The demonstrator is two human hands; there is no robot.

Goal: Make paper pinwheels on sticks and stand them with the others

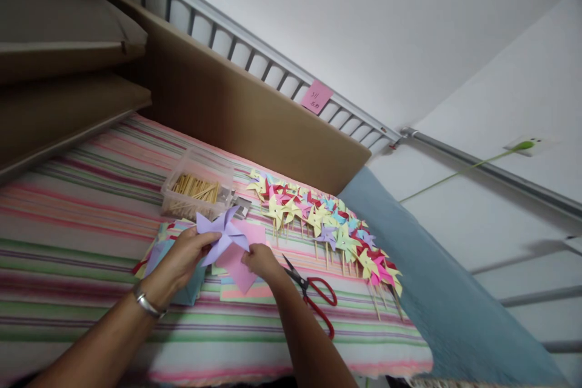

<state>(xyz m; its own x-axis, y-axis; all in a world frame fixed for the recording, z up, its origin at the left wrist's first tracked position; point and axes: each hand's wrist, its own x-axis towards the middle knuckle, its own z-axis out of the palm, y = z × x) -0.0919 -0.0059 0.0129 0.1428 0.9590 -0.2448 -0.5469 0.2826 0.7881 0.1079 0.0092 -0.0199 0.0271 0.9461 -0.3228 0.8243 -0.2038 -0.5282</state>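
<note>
A lilac paper pinwheel (224, 234) is held between both hands over the papers. My left hand (193, 250), with a silver band on its wrist, pinches one of its left blades. My right hand (264, 260) has its fingers closed at the pinwheel's right blade tip; exactly what they grip is partly hidden. Under the pinwheel lie pink paper (243, 276) and several pastel sheets. A stack of coloured paper (185, 291) sits partly behind my left hand. Right of my right hand rest open scissors (305, 286) with red handles.
Beyond the hands stands a clear plastic box (179, 160) of wooden sticks (195, 188). Several finished pinwheels (318, 218) on sticks lie in rows at the right on the striped cloth (109, 242). A cardboard panel (254, 127) borders the back; cardboard boxes (68, 97) rise at left.
</note>
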